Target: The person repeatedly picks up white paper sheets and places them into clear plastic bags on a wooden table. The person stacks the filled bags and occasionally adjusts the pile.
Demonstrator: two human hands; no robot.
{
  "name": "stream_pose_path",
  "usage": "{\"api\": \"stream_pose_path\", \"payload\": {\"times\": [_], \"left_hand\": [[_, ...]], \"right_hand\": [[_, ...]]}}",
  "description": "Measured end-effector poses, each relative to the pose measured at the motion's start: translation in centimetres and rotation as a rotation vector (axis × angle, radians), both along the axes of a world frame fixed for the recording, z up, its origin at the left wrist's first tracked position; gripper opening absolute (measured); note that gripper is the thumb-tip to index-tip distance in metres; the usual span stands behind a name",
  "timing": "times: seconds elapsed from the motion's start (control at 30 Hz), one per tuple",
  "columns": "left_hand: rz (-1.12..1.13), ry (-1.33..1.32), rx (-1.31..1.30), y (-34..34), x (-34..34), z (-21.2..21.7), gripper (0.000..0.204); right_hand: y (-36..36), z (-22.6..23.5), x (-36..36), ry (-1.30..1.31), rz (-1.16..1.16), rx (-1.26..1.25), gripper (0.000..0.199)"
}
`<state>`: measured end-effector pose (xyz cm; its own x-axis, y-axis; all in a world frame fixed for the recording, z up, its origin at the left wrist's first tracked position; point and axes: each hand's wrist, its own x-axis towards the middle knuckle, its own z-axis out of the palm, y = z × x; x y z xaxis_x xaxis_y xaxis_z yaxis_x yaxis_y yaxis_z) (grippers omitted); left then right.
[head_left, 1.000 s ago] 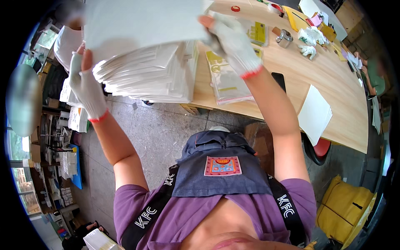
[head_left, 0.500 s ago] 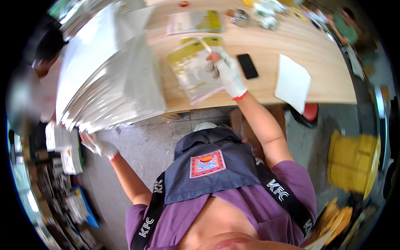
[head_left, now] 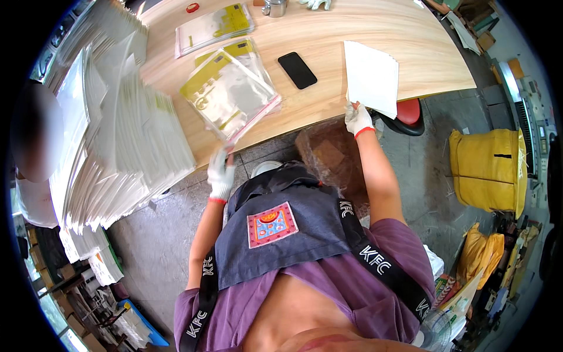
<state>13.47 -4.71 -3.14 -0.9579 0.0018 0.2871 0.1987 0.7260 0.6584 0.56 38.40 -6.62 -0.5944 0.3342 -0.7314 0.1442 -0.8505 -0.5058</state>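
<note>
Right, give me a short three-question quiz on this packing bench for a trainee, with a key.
1. True or false: the black phone lies on the wooden table between the clear yellow-printed bags and the white sheets.
2. Which gloved hand touches the white sheets at the table's near edge? A. the left hand B. the right hand C. neither
3. Fill in: the left hand pinches the near corner of the top clear ____.

Key
1. True.
2. B; the right hand grips the sheets' lower corner.
3. Bag; it sticks out past the table's edge, beside the tall stack of white sheets.
</note>
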Motion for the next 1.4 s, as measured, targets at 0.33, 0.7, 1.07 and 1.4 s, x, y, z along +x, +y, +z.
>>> {"api": "stream_pose_path", "payload": {"times": [0.33, 0.7, 1.07, 1.4], "left_hand": [[0.035, -0.292, -0.711, 1.7, -10.6, 1.3, 0.041], [0.134, -0.350, -0.386, -1.6, -9.6, 1.2, 0.021], [0.008, -0.217, -0.058, -2.3, -9.0, -0.3, 0.019], [-0.112, -0.087, 0.041, -1.5, -9.5, 2.1, 0.034]], "right_hand": [[0.9, -1.6, 4.1, 0.122, 0.413, -0.073, 0.016], [4.2, 6.4, 10.4, 0.573, 0.360, 0.441, 0.048], [-5.9, 6.6, 13.4, 0.412, 0.729, -0.002, 0.050], [-11.1, 7.1, 15.4, 0.395, 0.548, 0.134, 0.014]]}}
